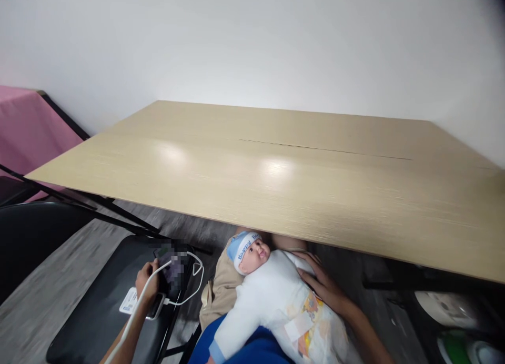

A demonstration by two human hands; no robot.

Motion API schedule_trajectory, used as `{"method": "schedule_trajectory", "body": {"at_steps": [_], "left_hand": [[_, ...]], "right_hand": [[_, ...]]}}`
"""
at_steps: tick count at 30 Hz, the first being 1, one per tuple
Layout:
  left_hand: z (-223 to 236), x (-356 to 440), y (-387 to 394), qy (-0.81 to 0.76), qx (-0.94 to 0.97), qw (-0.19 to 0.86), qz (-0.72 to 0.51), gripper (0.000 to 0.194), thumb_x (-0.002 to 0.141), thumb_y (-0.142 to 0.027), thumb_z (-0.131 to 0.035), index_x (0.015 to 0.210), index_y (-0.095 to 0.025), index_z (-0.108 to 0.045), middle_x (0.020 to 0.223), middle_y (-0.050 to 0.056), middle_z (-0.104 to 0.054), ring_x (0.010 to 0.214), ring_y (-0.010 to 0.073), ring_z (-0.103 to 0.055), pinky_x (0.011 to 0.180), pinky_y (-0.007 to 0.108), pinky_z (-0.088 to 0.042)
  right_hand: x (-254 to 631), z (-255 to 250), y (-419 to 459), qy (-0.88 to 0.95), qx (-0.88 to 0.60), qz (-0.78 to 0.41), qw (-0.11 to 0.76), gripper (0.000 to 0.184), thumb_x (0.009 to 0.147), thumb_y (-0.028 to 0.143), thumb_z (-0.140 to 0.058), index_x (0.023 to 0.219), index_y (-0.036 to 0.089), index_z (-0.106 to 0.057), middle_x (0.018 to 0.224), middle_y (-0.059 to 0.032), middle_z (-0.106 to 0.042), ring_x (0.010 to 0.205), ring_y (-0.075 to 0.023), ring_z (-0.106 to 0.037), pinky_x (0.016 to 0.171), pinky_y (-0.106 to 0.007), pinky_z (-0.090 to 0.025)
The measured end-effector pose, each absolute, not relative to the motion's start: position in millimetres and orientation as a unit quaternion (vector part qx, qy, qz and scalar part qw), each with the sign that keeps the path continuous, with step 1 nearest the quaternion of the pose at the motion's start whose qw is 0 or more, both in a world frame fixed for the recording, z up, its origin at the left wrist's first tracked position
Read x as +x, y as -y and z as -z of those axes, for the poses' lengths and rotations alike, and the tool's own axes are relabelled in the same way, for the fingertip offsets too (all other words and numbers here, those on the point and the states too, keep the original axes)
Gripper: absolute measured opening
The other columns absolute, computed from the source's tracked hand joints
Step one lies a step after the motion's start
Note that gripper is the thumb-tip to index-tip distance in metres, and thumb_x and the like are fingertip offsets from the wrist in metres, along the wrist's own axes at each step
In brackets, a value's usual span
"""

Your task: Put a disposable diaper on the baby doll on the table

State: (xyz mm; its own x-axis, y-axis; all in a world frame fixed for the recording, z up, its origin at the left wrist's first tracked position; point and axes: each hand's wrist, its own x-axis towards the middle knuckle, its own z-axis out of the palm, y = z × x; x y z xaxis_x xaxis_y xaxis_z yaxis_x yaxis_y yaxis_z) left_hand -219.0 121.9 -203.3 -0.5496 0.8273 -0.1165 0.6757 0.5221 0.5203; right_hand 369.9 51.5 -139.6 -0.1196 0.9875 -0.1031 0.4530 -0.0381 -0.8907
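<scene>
A baby doll [272, 295] in white clothes and a blue-and-white cap lies on my lap, below the front edge of a long light wooden table [276, 180]. My right hand [321, 280] rests flat on the doll's side, fingers spread. My left hand [148, 285] reaches to a black chair seat [98, 311] at my left, fingers curled around a phone [169, 266] there. A white cable [185, 285] runs from the phone along my left arm. A second small device [155, 306] and a white card [128, 301] lie under that hand.
A white wall stands behind the table. A pink cloth-covered surface [27, 132] is at the far left, with another dark chair [27, 238] in front of it. White and green objects [453, 322] sit on the floor at the lower right.
</scene>
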Motion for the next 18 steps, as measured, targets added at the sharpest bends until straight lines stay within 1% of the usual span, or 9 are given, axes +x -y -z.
{"method": "schedule_trajectory", "body": {"at_steps": [2, 4, 7, 9, 11, 13, 15, 16, 18], "left_hand": [[201.4, -210.3, -108.1, -0.852, 0.449, 0.138, -0.233, 0.037, 0.103, -0.048, -0.039, 0.077, -0.024, -0.050, 0.075, 0.005, -0.062, 0.086, 0.0260, -0.059, 0.077, 0.033, -0.045], [196.0, -201.4, -87.4, -0.812, 0.519, 0.129, -0.232, 0.043, 0.105, -0.053, -0.037, 0.074, -0.025, -0.049, 0.075, 0.005, -0.061, 0.086, 0.0273, -0.059, 0.080, 0.036, -0.047], [175.8, -186.9, -52.9, -0.665, 0.699, 0.205, -0.165, 0.049, 0.106, -0.062, -0.047, 0.076, -0.025, -0.058, 0.080, 0.005, -0.067, 0.085, 0.0279, -0.060, 0.087, 0.041, -0.049], [154.3, -172.5, -35.5, -0.572, 0.766, 0.262, -0.136, 0.047, 0.109, -0.061, -0.048, 0.081, -0.025, -0.063, 0.084, 0.005, -0.071, 0.086, 0.0274, -0.062, 0.092, 0.042, -0.051], [129.0, -150.1, -27.1, -0.515, 0.791, 0.294, -0.151, 0.047, 0.114, -0.054, -0.040, 0.082, -0.025, -0.060, 0.083, 0.004, -0.069, 0.085, 0.0259, -0.062, 0.095, 0.041, -0.052], [102.3, -117.9, -27.8, -0.457, 0.814, 0.313, -0.174, 0.049, 0.118, -0.045, -0.031, 0.081, -0.024, -0.054, 0.081, 0.003, -0.065, 0.082, 0.0228, -0.061, 0.093, 0.039, -0.052], [76.2, -76.5, -34.1, -0.371, 0.850, 0.313, -0.202, 0.047, 0.119, -0.042, -0.027, 0.084, -0.023, -0.053, 0.083, 0.004, -0.064, 0.083, 0.0219, -0.059, 0.086, 0.038, -0.050], [64.1, -53.4, -38.1, -0.327, 0.868, 0.304, -0.216, 0.044, 0.118, -0.044, -0.029, 0.088, -0.023, -0.055, 0.086, 0.004, -0.065, 0.085, 0.0220, -0.059, 0.085, 0.038, -0.049], [43.1, -6.0, -45.5, -0.256, 0.896, 0.282, -0.228, 0.031, 0.116, -0.041, -0.040, 0.097, -0.023, -0.058, 0.095, 0.005, -0.069, 0.092, 0.0222, -0.060, 0.089, 0.038, -0.048]], "right_hand": [[372.3, 131.8, -46.1, 0.636, -0.601, -0.361, 0.322, 0.045, 0.105, 0.055, -0.064, 0.145, 0.035, -0.071, 0.151, -0.0081, -0.067, 0.147, -0.0336, -0.058, 0.130, -0.054, -0.044], [375.6, 118.5, -34.5, 0.644, -0.609, -0.333, 0.321, 0.035, 0.107, 0.052, -0.062, 0.130, 0.030, -0.075, 0.142, -0.0100, -0.069, 0.138, -0.0314, -0.063, 0.124, -0.051, -0.048], [380.7, 96.6, -9.0, 0.643, -0.603, -0.367, 0.298, 0.029, 0.109, 0.050, -0.059, 0.105, 0.026, -0.074, 0.114, -0.0083, -0.074, 0.113, -0.0268, -0.071, 0.104, -0.040, -0.057], [382.7, 87.7, 6.9, 0.636, -0.603, -0.391, 0.282, 0.029, 0.107, 0.052, -0.063, 0.104, 0.026, -0.075, 0.106, -0.0065, -0.075, 0.106, -0.0259, -0.072, 0.098, -0.037, -0.058], [382.4, 85.8, 16.7, 0.621, -0.617, -0.394, 0.279, 0.031, 0.103, 0.056, -0.068, 0.108, 0.027, -0.077, 0.107, -0.0063, -0.077, 0.107, -0.0269, -0.073, 0.097, -0.037, -0.059], [380.2, 88.9, 18.8, 0.604, -0.635, -0.386, 0.289, 0.034, 0.102, 0.059, -0.069, 0.106, 0.026, -0.079, 0.107, -0.0072, -0.079, 0.106, -0.0282, -0.074, 0.096, -0.037, -0.059], [377.3, 92.8, 14.9, 0.597, -0.642, -0.377, 0.297, 0.037, 0.101, 0.060, -0.068, 0.101, 0.026, -0.080, 0.103, -0.0078, -0.080, 0.101, -0.0287, -0.074, 0.093, -0.039, -0.059], [376.2, 94.0, 11.7, 0.599, -0.642, -0.373, 0.299, 0.037, 0.101, 0.060, -0.067, 0.099, 0.026, -0.080, 0.100, -0.0077, -0.080, 0.099, -0.0285, -0.074, 0.092, -0.039, -0.059], [375.5, 94.4, 5.0, 0.612, -0.634, -0.365, 0.301, 0.036, 0.102, 0.059, -0.068, 0.097, 0.025, -0.081, 0.094, -0.0067, -0.079, 0.094, -0.0276, -0.074, 0.088, -0.038, -0.058]]}}
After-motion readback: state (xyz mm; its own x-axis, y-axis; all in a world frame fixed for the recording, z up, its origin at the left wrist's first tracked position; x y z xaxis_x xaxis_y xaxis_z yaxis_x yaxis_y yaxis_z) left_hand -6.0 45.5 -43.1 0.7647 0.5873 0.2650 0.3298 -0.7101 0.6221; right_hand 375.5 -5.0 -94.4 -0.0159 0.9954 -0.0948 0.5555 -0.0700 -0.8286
